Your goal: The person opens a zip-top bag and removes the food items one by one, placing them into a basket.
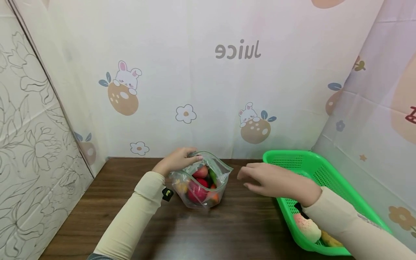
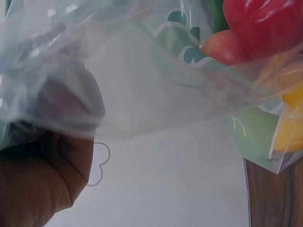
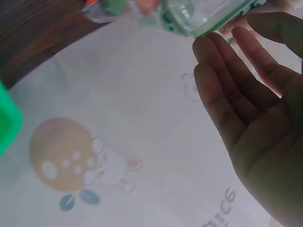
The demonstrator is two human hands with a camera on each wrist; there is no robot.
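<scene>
A clear zip bag [image 1: 203,202] stands on the table with its mouth open upward. Inside lie a red bell pepper [image 2: 262,26], a pinkish round fruit [image 1: 200,172], something long and green [image 1: 212,176], and yellow and orange pieces partly blurred by the plastic. My left hand [image 1: 177,159] pinches the bag's left rim, its thumb inside the mouth; in the left wrist view the plastic covers part of that hand. To the right of the bag, my right hand [image 1: 271,179] hovers with fingers loosely extended, holding nothing.
A green plastic basket [image 1: 352,193] stands on the right of the brown wooden table [image 1: 208,236]. In its near end are a pink-and-cream fruit [image 1: 307,227] and a yellow item [image 1: 329,240], partly hidden by my right arm. Patterned cloth walls [image 1: 208,83] border the back and sides.
</scene>
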